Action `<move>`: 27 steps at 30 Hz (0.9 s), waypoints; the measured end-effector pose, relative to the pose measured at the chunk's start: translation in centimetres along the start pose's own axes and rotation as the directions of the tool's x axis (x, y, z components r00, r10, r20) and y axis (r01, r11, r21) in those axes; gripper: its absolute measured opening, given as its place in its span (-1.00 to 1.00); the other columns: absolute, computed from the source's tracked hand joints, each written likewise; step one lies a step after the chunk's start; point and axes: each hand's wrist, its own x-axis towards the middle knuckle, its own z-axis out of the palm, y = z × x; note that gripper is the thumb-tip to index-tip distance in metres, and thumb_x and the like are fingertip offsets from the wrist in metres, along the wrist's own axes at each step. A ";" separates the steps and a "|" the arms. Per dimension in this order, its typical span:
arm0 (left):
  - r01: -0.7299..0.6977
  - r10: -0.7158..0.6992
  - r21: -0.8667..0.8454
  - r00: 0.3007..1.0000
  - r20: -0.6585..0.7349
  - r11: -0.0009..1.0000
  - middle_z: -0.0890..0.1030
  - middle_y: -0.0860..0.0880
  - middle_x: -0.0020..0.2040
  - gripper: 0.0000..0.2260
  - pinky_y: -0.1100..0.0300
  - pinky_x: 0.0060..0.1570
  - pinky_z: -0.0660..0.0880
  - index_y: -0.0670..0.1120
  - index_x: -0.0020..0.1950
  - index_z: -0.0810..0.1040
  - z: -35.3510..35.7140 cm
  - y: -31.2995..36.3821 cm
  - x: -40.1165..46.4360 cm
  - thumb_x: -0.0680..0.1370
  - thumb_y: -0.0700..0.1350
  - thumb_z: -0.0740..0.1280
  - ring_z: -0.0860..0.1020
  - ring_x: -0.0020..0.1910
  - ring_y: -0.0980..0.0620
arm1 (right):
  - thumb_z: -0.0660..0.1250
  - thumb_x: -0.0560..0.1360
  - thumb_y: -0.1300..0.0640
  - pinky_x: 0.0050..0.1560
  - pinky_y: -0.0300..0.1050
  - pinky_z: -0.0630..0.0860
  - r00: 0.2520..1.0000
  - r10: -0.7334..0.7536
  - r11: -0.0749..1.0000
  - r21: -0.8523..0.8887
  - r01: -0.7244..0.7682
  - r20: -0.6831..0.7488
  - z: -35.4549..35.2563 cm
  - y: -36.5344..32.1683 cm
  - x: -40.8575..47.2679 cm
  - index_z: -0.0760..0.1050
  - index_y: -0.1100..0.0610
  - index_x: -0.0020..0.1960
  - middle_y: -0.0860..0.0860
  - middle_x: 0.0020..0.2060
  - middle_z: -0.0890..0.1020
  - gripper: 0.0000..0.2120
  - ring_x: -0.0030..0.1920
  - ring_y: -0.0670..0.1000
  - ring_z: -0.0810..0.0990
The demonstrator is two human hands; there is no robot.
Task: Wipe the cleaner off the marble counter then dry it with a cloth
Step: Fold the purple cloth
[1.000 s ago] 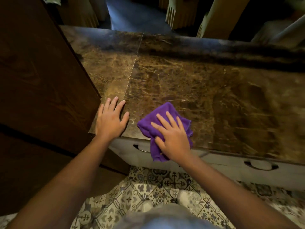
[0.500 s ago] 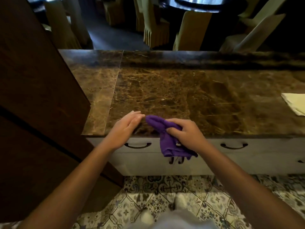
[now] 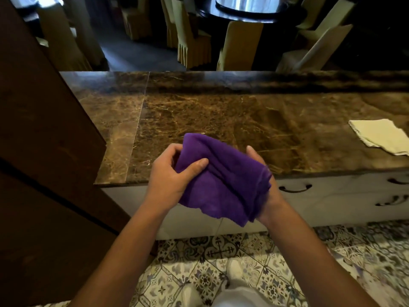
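Observation:
A purple cloth (image 3: 223, 180) is held up off the counter, spread between both my hands above the front edge. My left hand (image 3: 170, 176) pinches its left side with the thumb on top. My right hand (image 3: 263, 173) supports it from underneath on the right, mostly hidden by the fabric. The brown marble counter (image 3: 221, 120) stretches left to right behind the cloth, with a seam near its left end. A cream cloth (image 3: 380, 136) lies flat on the counter at the far right.
A tall dark wooden cabinet (image 3: 44, 151) stands against the counter's left end. White drawers with dark handles (image 3: 295, 188) run below the counter. Patterned floor tiles (image 3: 210, 258) lie underfoot. Covered chairs (image 3: 239, 45) and a round table stand beyond the counter.
The purple cloth has come off the counter's front edge. My left hand left the marble and took hold of it; both hands now hold it opened out. The view has pulled back.

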 end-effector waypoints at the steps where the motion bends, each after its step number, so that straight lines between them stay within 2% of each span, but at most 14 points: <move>1: -0.007 0.007 -0.017 1.000 -0.021 1.000 0.72 0.11 -0.06 -0.74 0.22 -0.10 0.62 0.12 0.01 0.61 0.2 0.1 -0.1 0.41 0.08 0.59 0.68 -0.10 0.13 | 0.39 0.37 -0.33 0.04 0.02 0.67 1.000 -0.020 0.999 0.049 0.020 0.012 -0.6 0.1 -0.8 0.75 0.08 0.13 0.12 0.12 0.75 -0.43 0.11 0.12 0.74; 4: -0.028 0.026 -0.050 0.999 -0.042 0.998 0.72 0.10 -0.04 -0.76 0.21 -0.09 0.62 0.14 0.00 0.61 1.1 0.8 -0.7 0.42 0.03 0.60 0.68 -0.08 0.12 | 0.41 0.40 -0.37 0.27 0.16 0.57 0.990 -0.134 0.984 0.125 0.128 0.045 -2.4 -0.3 -3.0 0.57 0.11 0.40 0.19 0.39 0.58 -0.25 0.37 0.22 0.57; 6: -0.047 0.046 -0.058 0.999 -0.027 0.997 0.73 0.10 -0.03 -0.76 0.23 -0.11 0.63 0.21 -0.02 0.63 1.8 1.5 -1.2 0.41 0.06 0.61 0.70 -0.07 0.12 | 0.47 0.39 -0.33 0.36 0.18 0.51 0.982 -0.154 0.985 0.099 0.143 0.111 -3.3 -0.5 -4.1 0.46 0.14 0.49 0.22 0.46 0.51 -0.17 0.44 0.25 0.49; 7: -0.044 0.042 -0.084 0.999 -0.019 0.995 0.73 0.09 -0.04 -0.77 0.23 -0.14 0.62 0.24 -0.03 0.64 2.2 2.0 -1.5 0.40 0.09 0.60 0.71 -0.08 0.12 | 0.50 0.39 -0.30 0.35 0.17 0.52 0.979 -0.156 0.987 0.053 0.150 0.130 -3.9 -0.5 -4.5 0.47 0.12 0.48 0.22 0.45 0.52 -0.20 0.43 0.24 0.50; 10: -0.029 0.028 -0.198 1.000 -0.006 0.980 0.75 0.05 -0.10 -0.84 0.25 -0.22 0.61 0.24 -0.05 0.66 4.1 3.2 -2.3 0.42 0.08 0.55 0.71 -0.16 0.11 | 0.58 0.35 -0.23 0.23 0.06 0.59 0.989 -0.136 0.985 -0.096 0.141 0.054 -5.5 -0.2 -5.3 0.59 0.05 0.36 0.16 0.34 0.63 -0.33 0.35 0.19 0.59; 14: -0.045 0.055 -0.215 0.998 0.038 0.976 0.73 0.10 -0.15 -0.86 0.31 -0.25 0.57 0.24 -0.06 0.68 8.3 4.3 -3.2 0.55 -0.04 0.45 0.68 -0.20 0.19 | 0.64 0.31 -0.16 0.18 -0.01 0.61 0.994 -0.104 0.987 -0.130 0.098 -0.040 -8.4 -0.1 -6.8 0.64 0.02 0.30 0.14 0.31 0.65 -0.38 0.32 0.16 0.62; 16: -0.028 0.041 -0.216 0.997 0.058 0.976 0.72 0.13 -0.15 -0.92 0.33 -0.22 0.56 0.22 -0.07 0.69 10.9 4.6 -3.6 0.52 0.02 0.42 0.65 -0.19 0.21 | 0.66 0.30 -0.16 0.21 0.00 0.60 0.994 -0.096 0.983 -0.160 0.086 -0.054 -10.1 -0.7 -8.1 0.67 -0.03 0.26 0.11 0.30 0.67 -0.43 0.32 0.13 0.62; 19: 0.002 0.013 -0.221 0.998 0.069 0.975 0.71 0.13 -0.16 -0.89 0.33 -0.21 0.54 0.21 -0.06 0.72 14.7 4.9 -3.7 0.51 0.16 0.41 0.63 -0.19 0.22 | 0.70 0.16 -0.24 0.21 0.05 0.62 0.967 -0.167 0.976 -0.170 0.135 -0.191 -12.6 -2.3 -10.5 0.71 -0.15 0.12 0.02 0.20 0.72 -0.44 0.24 0.05 0.68; 21: -0.017 0.031 -0.174 0.996 0.082 0.985 0.69 0.14 -0.18 -0.85 0.34 -0.24 0.51 0.19 -0.04 0.72 17.4 5.0 -3.9 0.60 0.15 0.36 0.60 -0.21 0.23 | 0.66 0.17 -0.28 0.08 -0.09 0.67 0.929 -0.247 0.958 -0.213 0.192 -0.275 -14.0 -3.7 -12.8 0.71 -0.29 -0.02 -0.14 0.06 0.76 -0.60 0.13 -0.08 0.72; 23: -0.020 0.035 -0.159 0.995 0.092 0.987 0.68 0.15 -0.18 -0.80 0.34 -0.24 0.51 0.19 -0.02 0.72 20.1 5.0 -4.2 0.64 0.11 0.30 0.59 -0.21 0.24 | 0.55 0.34 -0.23 -0.14 -0.41 0.59 0.900 -0.320 0.923 -0.312 0.225 -0.296 -14.8 -5.5 -15.2 0.66 -0.44 -0.12 -0.35 -0.11 0.74 -0.85 -0.03 -0.31 0.69; 25: 0.024 0.002 -0.164 0.987 0.158 0.986 0.71 0.15 -0.14 -0.80 0.33 -0.20 0.53 0.19 -0.01 0.73 23.0 5.2 -4.4 0.60 0.16 0.31 0.62 -0.17 0.23 | 0.43 0.39 -0.07 -0.22 -0.52 0.52 0.869 -0.392 0.892 -0.357 0.278 -0.303 -16.5 -7.0 -17.6 0.64 -0.48 -0.17 -0.41 -0.22 0.71 -0.75 -0.13 -0.41 0.66; 27: 0.089 -0.039 -0.152 0.951 0.306 0.984 0.75 0.11 -0.06 -0.79 0.33 -0.15 0.56 0.20 0.02 0.73 26.0 5.7 -4.8 0.53 0.21 0.35 0.68 -0.10 0.19 | 0.41 0.37 -0.07 -0.22 -0.49 0.53 0.843 -0.431 0.872 -0.387 0.299 -0.320 -18.6 -8.0 -20.0 0.63 -0.49 -0.17 -0.41 -0.22 0.70 -0.75 -0.14 -0.40 0.66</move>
